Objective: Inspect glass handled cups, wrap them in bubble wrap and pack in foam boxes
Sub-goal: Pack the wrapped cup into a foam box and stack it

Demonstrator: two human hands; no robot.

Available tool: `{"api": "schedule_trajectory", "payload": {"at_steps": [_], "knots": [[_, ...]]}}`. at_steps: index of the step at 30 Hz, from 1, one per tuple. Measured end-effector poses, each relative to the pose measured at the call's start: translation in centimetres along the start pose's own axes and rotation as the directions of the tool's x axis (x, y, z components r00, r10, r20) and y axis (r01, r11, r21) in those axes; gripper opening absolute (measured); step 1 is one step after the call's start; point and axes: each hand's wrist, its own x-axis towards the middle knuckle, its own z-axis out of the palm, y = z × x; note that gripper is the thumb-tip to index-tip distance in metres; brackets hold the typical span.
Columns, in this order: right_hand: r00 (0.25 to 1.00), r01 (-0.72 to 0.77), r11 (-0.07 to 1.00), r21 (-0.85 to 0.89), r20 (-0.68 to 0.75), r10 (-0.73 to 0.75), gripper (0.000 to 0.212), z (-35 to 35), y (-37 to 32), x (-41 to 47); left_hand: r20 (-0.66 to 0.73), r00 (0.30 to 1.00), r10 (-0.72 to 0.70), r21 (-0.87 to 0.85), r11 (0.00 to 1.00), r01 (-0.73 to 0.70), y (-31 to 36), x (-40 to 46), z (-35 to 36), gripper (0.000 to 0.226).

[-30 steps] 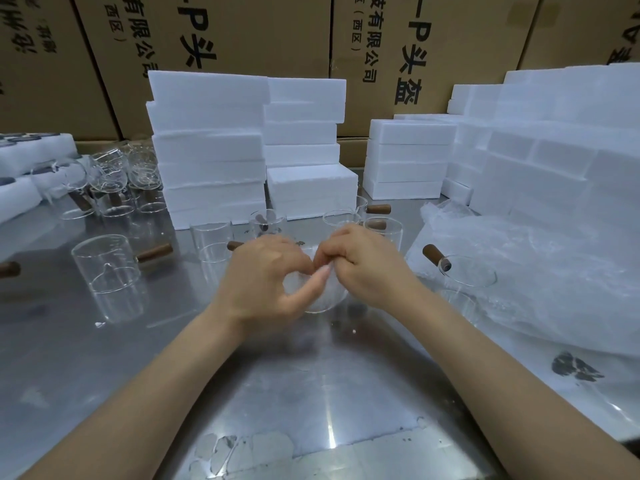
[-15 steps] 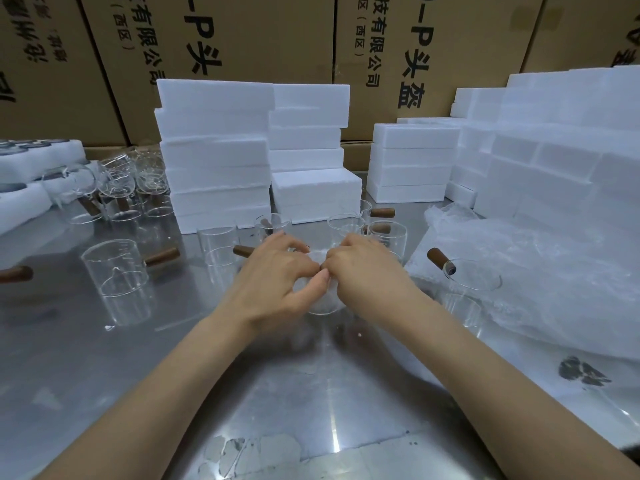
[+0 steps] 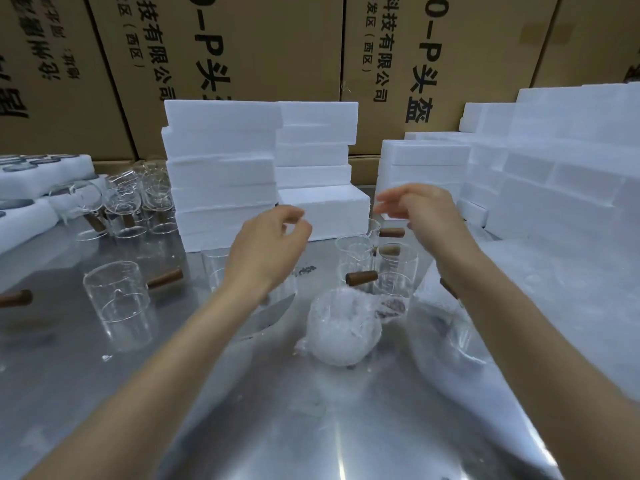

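Wrapped cup [image 3: 341, 329] — bubble-wrap bundle, standing free on steel table [image 3: 242, 427] between both forearms, brown handle [image 3: 361, 278] just behind it. Left hand [image 3: 268, 245] raised, fingers loosely curled, holding nothing; right hand [image 3: 420, 211] raised, fingers spread, empty. Foam boxes [image 3: 221, 171] stacked behind. Advice: take a box first, seat the bundle snugly — wrap ends tucked under.

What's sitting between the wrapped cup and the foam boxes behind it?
Bare glass cups stand upright right behind the wrapped cup, before the foam boxes. Lifted over them, nothing visible blocks it.
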Motion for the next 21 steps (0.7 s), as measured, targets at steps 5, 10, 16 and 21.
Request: {"api": "schedule_trajectory", "payload": {"at_steps": [5, 10, 16, 21], "knots": [[0.948, -0.312, 0.946, -0.088, 0.027, 0.316, 0.033, 1.0, -0.1, 8.1, 0.261, 0.940, -0.222, 0.518, 0.853, 0.058, 0.4, 6.1, 1.1, 0.013], [0.893, -0.420, 0.865, -0.276, 0.043, 0.447, 0.038, 2.5, 2.5, 11.5, 0.356, 0.855, -0.378, 0.648, 0.759, 0.066, 0.6, 9.6, 2.7, 0.038], [0.924, -0.297, 0.880, -0.370, 0.121, 0.362, 0.043, 4.0, 5.0, 13.6, 0.247, 0.855, -0.456, 0.620, 0.753, 0.222, -1.3, 11.2, 5.0, 0.071], [0.907, -0.279, 0.895, -0.348, 0.211, 0.364, 0.029, 4.8, 5.7, 14.3, 0.237, 0.855, -0.462, 0.468, 0.825, 0.316, -2.5, 12.1, 5.4, 0.084]]}}
